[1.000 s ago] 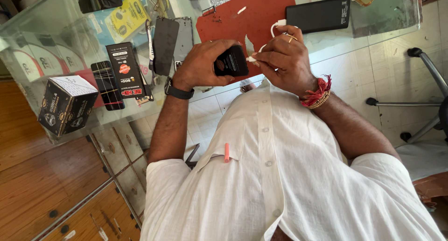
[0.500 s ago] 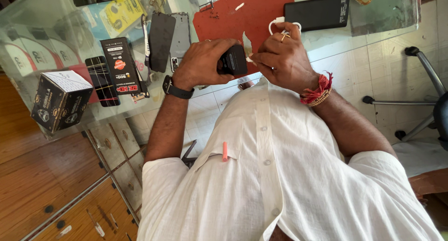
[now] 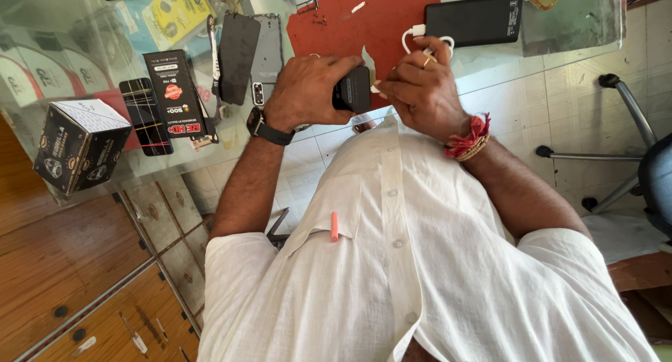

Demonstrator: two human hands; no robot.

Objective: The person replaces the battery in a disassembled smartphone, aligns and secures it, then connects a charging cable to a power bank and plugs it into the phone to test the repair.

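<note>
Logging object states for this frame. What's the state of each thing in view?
left hand: closed around small black device
right hand: fingertips at the device's edge
small black device: held above glass table
power bank: flat on table, white cable plugged in
black box: closed, on table
phone frame: lying flat, back removed
glass table: covered with parts

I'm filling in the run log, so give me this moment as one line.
left hand: holds small black device | right hand: at the device's edge, white cable behind | surface: glass table, red mat, black power bank
</note>
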